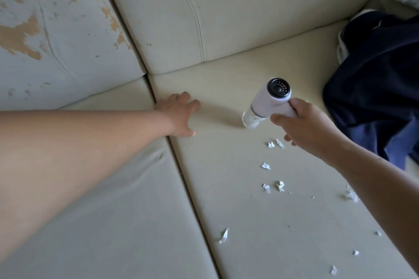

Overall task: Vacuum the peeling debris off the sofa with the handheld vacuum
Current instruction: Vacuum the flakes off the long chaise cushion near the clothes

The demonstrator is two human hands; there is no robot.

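- We see a cream leather sofa, two seat cushions, its left backrest peeling.
- Our right hand is closed round one white handheld vacuum; its clear dust cup holds pale bits.
- About ten white peeling flakes lie below that hand.
- Our left hand rests spread flat, empty.
- One dark navy cloth lies right of it.

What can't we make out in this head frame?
- Vacuum handle: covered by the right hand.
- Vacuum nozzle opening: faces the sofa seat, contact unclear.
- Left hand palm: turned down on the seat.
- Dark cloth: cut by the right edge.
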